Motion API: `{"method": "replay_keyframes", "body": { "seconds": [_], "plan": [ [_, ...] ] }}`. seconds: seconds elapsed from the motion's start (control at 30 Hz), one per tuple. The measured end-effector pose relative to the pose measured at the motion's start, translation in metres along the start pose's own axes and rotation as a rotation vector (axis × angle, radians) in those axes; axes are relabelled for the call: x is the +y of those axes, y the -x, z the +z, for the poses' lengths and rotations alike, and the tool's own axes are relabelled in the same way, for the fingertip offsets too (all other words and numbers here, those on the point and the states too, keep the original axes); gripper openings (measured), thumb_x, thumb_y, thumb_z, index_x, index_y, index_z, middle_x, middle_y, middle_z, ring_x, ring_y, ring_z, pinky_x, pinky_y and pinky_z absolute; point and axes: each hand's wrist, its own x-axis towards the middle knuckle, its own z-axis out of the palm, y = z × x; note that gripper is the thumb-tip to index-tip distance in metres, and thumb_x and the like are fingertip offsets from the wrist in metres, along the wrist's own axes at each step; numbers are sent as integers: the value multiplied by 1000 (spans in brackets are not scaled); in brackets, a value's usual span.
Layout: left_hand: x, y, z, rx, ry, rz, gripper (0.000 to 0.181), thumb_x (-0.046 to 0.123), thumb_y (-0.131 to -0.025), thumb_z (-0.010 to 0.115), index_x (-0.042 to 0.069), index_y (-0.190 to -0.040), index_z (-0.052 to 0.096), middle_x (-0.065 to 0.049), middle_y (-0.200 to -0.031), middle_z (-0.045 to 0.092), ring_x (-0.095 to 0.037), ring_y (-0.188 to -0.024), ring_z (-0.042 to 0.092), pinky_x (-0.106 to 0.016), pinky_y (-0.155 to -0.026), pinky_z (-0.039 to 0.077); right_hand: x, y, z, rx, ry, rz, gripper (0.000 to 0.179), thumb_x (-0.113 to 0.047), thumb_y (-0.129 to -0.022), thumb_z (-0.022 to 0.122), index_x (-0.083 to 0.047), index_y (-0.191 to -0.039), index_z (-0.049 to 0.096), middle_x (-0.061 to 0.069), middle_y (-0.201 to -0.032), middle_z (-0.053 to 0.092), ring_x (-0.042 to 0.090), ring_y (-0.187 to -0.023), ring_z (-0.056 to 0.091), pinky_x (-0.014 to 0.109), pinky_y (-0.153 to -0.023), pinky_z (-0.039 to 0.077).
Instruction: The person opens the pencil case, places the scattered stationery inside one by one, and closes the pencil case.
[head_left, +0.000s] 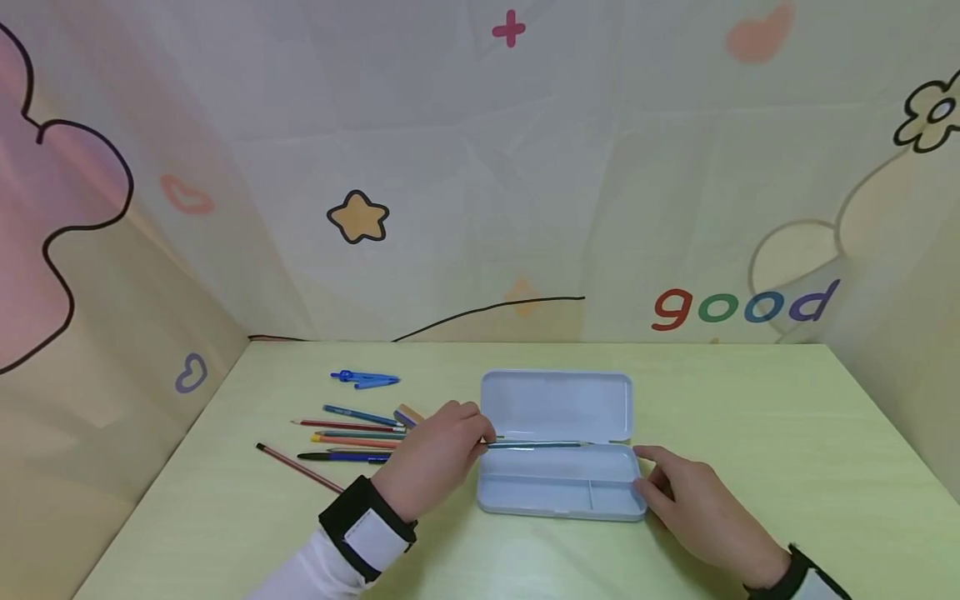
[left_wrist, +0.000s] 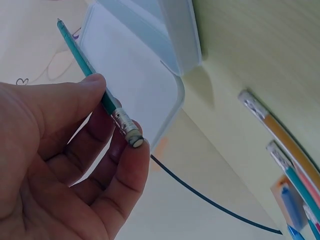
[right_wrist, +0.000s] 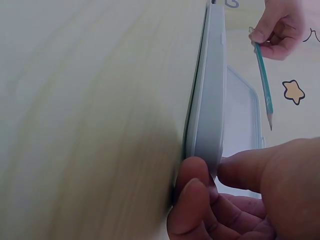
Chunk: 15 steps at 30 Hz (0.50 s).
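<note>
My left hand (head_left: 442,454) pinches a green pencil (head_left: 540,445) near its eraser end, between thumb and fingers. The pencil lies across the view just above the hinge line of a pale blue pencil case (head_left: 532,497), its sharpened tip pointing right. The case lies opened flat, its lid (head_left: 555,404) toward the wall and its divided tray nearest me. In the left wrist view, the metal band and worn eraser of the pencil (left_wrist: 121,120) show by the fingertips. My right hand (head_left: 701,508) grips the tray's right end, thumb at the rim and fingers low against the side (right_wrist: 210,95).
Left of the case lie several pencils (head_left: 352,425), a dark blue pen (head_left: 345,457) and an eraser (head_left: 408,414). A blue compass (head_left: 367,379) is farther back. One reddish pencil (head_left: 296,467) lies slanted near the left forearm. A printed cloth wall (head_left: 450,167) stands behind the table.
</note>
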Motion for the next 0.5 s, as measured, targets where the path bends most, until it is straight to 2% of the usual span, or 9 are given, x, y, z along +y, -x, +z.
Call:
{"method": "replay_keyframes", "body": {
  "seconds": [0.2,0.5],
  "plan": [
    [7,-12,10,-51,-25,7,8,4,-95,80,11,-98,77,1,-96,67,-18,-92,62,-24,-81,57,0,0,0,4,-2,5,48,-9,-103,70,6,-145,55,-3,-76,57,13,-68,54,25,-65,48],
    [16,-26,26,-73,-77,13,5,10,-95,81,13,-97,77,1,-95,68,-17,-89,62,-23,-79,56,1,1,0,15,-2,-17,47,-9,-103,70,7,-144,55,-4,-74,56,10,-65,53,25,-66,48]
  ]
}}
